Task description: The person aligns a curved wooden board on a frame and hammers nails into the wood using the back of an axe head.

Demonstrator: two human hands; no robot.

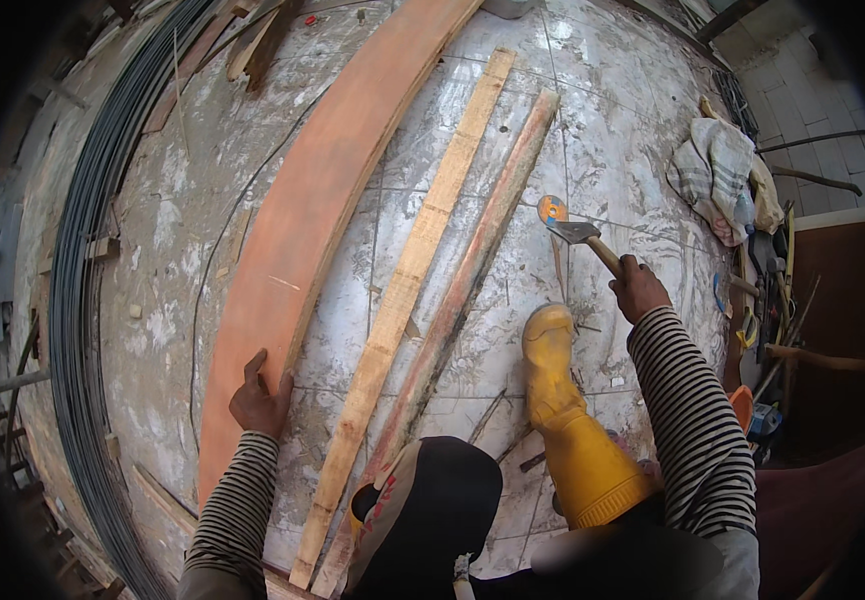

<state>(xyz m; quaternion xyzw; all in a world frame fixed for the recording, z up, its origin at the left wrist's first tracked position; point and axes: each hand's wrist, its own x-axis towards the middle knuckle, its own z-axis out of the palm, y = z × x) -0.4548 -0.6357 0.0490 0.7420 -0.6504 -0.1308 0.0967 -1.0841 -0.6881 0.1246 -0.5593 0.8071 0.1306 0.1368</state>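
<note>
A long strip of reddish-brown plywood (298, 215) runs from the lower left toward the top. On its near right edge rests my left hand (261, 400), index finger on the face and thumb at the edge. My right hand (640, 290) is closed round the wooden handle of a hammer (580, 232), whose dark metal head is held over the floor. Just beyond that head is a small round orange and blue object (553, 210), its kind unclear. Between my hands lie a pale wooden batten (403, 300) and a stained, narrower wooden strip (468, 275), roughly side by side.
A bundle of dark steel rods (78, 270) curves along the left. My yellow rubber boot (573, 430) stands right of the battens. A dark cap (428, 520) blocks the lower middle. Cloth sacks (723, 175) and a wooden-handled tool (823, 360) lie at the right.
</note>
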